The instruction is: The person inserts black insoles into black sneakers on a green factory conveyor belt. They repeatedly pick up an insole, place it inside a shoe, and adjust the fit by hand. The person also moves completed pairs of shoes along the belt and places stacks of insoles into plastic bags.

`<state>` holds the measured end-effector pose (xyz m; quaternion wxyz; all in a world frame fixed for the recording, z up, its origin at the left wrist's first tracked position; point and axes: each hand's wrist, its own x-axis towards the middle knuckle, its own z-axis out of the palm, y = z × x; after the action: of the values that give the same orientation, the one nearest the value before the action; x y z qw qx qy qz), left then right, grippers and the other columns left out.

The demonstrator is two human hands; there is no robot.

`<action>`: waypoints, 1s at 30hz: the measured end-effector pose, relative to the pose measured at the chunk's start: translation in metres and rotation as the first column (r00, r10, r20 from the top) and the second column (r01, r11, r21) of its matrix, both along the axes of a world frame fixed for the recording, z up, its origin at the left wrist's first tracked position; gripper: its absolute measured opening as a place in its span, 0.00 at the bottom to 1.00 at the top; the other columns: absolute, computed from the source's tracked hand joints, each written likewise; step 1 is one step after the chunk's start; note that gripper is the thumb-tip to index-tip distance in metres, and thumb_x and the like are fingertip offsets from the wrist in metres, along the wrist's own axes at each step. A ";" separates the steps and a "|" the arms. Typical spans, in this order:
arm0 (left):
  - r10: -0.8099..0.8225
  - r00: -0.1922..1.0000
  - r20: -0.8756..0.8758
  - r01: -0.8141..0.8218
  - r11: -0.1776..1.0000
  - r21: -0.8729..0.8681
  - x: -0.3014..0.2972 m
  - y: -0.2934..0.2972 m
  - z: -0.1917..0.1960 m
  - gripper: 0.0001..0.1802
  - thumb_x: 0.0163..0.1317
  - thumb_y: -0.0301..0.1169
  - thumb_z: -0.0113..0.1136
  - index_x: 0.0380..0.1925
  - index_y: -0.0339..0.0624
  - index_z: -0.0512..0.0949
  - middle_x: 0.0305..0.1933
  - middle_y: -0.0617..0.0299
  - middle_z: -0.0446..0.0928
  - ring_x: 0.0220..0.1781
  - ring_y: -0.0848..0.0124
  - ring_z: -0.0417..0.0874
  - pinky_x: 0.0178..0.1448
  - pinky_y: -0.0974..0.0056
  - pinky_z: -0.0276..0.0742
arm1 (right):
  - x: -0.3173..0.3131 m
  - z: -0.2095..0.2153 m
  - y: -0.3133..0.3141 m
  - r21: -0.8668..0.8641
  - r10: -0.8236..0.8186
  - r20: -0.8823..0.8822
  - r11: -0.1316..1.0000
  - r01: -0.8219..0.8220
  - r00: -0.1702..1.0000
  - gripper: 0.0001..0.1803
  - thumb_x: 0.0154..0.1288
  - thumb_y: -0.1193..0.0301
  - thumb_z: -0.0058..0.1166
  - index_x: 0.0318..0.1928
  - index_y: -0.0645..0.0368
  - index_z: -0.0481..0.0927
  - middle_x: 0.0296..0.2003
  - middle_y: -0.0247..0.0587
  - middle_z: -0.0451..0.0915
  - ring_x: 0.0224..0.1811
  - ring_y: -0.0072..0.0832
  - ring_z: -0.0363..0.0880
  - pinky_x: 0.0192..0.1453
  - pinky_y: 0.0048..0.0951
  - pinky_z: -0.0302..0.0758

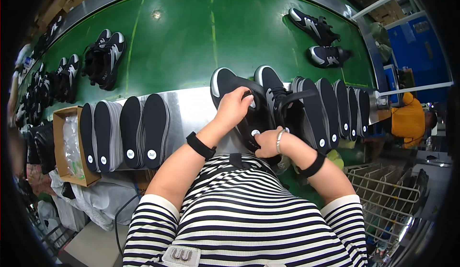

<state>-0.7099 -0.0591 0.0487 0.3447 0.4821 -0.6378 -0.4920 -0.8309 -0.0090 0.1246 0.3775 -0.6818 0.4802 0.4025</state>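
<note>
A black sneaker with a white toe cap [221, 81] lies on the steel ledge in front of me. My left hand [233, 105] grips its opening near the tongue. My right hand [268, 142] holds the heel end of a black insole [253, 125] with a round white sticker, its front end tucked into that sneaker. A second black sneaker [271, 86] sits right beside it, laces up. Both wrists wear black bands, and the right wrist also has a silver bracelet.
Stacks of black insoles stand on the ledge at left [125, 132] and right [335, 106]. A green conveyor belt [191, 37] carries black sneakers at left [104, 56] and far right [314, 26]. A cardboard box [60, 147] sits left; a person in yellow [407, 121] works right.
</note>
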 end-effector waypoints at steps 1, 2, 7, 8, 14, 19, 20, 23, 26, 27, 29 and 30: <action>0.001 1.000 -0.002 -0.001 1.000 0.011 -0.001 0.000 0.000 0.11 0.55 0.30 0.51 0.35 0.32 0.73 0.28 0.56 0.76 0.30 0.73 0.75 0.37 0.69 0.70 | -0.002 -0.008 0.001 0.011 0.027 -0.006 1.000 -0.027 1.000 0.23 0.51 0.62 0.42 0.45 0.64 0.72 0.43 0.50 0.75 0.47 0.39 0.74 0.55 0.49 0.57; 0.002 1.000 -0.004 -0.002 1.000 0.021 -0.002 0.001 0.000 0.11 0.55 0.30 0.51 0.35 0.32 0.73 0.27 0.56 0.76 0.30 0.73 0.75 0.37 0.69 0.70 | -0.003 -0.018 0.001 0.021 0.054 -0.013 0.998 -0.053 0.998 0.27 0.51 0.60 0.43 0.48 0.65 0.69 0.42 0.51 0.75 0.47 0.40 0.73 0.57 0.48 0.55; -0.161 0.960 -0.227 0.223 0.933 0.282 0.009 -0.005 -0.003 0.13 0.56 0.26 0.48 0.43 0.34 0.68 0.37 0.63 0.74 0.39 0.75 0.73 0.46 0.71 0.68 | -0.010 -0.027 0.006 -0.070 -0.026 0.062 0.997 0.030 0.998 0.37 0.51 0.57 0.43 0.59 0.64 0.55 0.43 0.54 0.74 0.48 0.42 0.72 0.63 0.48 0.47; -0.158 0.937 -0.310 0.260 0.911 0.320 0.011 -0.006 -0.001 0.13 0.56 0.25 0.48 0.43 0.35 0.68 0.38 0.63 0.73 0.40 0.76 0.73 0.47 0.71 0.68 | -0.012 -0.025 0.004 -0.065 -0.024 0.062 0.998 0.028 0.998 0.35 0.51 0.58 0.43 0.57 0.65 0.58 0.43 0.53 0.74 0.49 0.41 0.72 0.63 0.48 0.47; -0.126 0.861 -0.492 0.374 0.812 0.448 0.020 -0.005 0.009 0.13 0.55 0.22 0.47 0.43 0.36 0.68 0.40 0.64 0.72 0.42 0.77 0.72 0.51 0.71 0.66 | -0.016 -0.025 0.006 -0.067 -0.070 0.129 0.995 0.079 0.989 0.30 0.52 0.55 0.43 0.51 0.64 0.65 0.43 0.51 0.75 0.49 0.41 0.72 0.63 0.49 0.44; -0.157 0.893 -0.422 0.327 0.870 0.368 0.017 0.002 0.009 0.11 0.57 0.22 0.46 0.42 0.37 0.68 0.39 0.64 0.73 0.40 0.78 0.73 0.48 0.72 0.67 | -0.041 -0.003 0.022 -0.175 -0.352 0.815 0.609 0.773 0.461 0.10 0.55 0.70 0.50 0.36 0.63 0.76 0.25 0.39 0.78 0.30 0.24 0.77 0.34 0.22 0.72; -0.174 0.915 -0.364 0.305 0.889 0.340 0.018 0.004 0.009 0.11 0.57 0.22 0.46 0.42 0.37 0.68 0.39 0.64 0.73 0.39 0.78 0.73 0.47 0.73 0.68 | -0.047 0.007 0.024 -0.063 -0.438 0.851 0.465 0.883 0.291 0.08 0.57 0.73 0.48 0.35 0.65 0.75 0.23 0.36 0.77 0.28 0.19 0.75 0.32 0.19 0.70; -0.206 0.954 -0.216 0.256 0.937 0.238 0.017 0.004 0.018 0.10 0.57 0.24 0.48 0.41 0.37 0.69 0.36 0.64 0.73 0.38 0.78 0.73 0.45 0.73 0.68 | -0.084 0.015 0.036 -0.428 -0.420 0.662 0.468 0.774 0.620 0.13 0.53 0.63 0.52 0.33 0.61 0.76 0.24 0.43 0.78 0.29 0.30 0.77 0.37 0.28 0.70; -0.235 0.963 -0.133 0.254 0.955 0.153 0.009 0.000 0.033 0.09 0.57 0.24 0.48 0.39 0.37 0.70 0.35 0.63 0.74 0.38 0.79 0.73 0.43 0.73 0.68 | -0.103 -0.021 0.061 -0.617 -0.165 0.150 0.755 0.223 0.975 0.16 0.50 0.60 0.51 0.35 0.59 0.75 0.24 0.42 0.78 0.35 0.40 0.75 0.50 0.40 0.61; -0.192 0.980 -0.055 0.197 0.974 0.108 0.006 -0.002 0.025 0.09 0.54 0.24 0.52 0.37 0.37 0.71 0.33 0.59 0.74 0.35 0.73 0.75 0.40 0.71 0.69 | -0.094 -0.029 0.064 -0.642 -0.130 0.062 0.754 0.139 0.990 0.12 0.51 0.67 0.47 0.35 0.60 0.74 0.25 0.43 0.77 0.34 0.40 0.75 0.51 0.42 0.59; -0.025 0.991 0.129 0.066 0.943 -0.325 0.002 0.000 0.030 0.11 0.50 0.26 0.55 0.36 0.37 0.71 0.30 0.57 0.73 0.31 0.64 0.73 0.36 0.63 0.69 | -0.075 -0.012 0.051 -0.499 -0.193 0.127 0.835 0.231 0.973 0.12 0.50 0.68 0.45 0.34 0.62 0.73 0.28 0.49 0.78 0.38 0.43 0.75 0.48 0.44 0.63; 0.080 0.979 0.188 0.031 0.850 -0.526 0.002 0.004 0.034 0.12 0.48 0.27 0.56 0.35 0.37 0.71 0.28 0.55 0.73 0.29 0.60 0.73 0.35 0.59 0.69 | -0.065 -0.008 0.045 -0.391 -0.270 0.173 0.864 0.318 0.947 0.13 0.51 0.67 0.44 0.34 0.63 0.72 0.30 0.50 0.78 0.40 0.44 0.75 0.47 0.45 0.64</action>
<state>-0.7078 -0.0548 0.0825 0.4030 0.4248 -0.7735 -0.2425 -0.8962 0.0359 0.1166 0.3078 -0.6866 0.6307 0.1900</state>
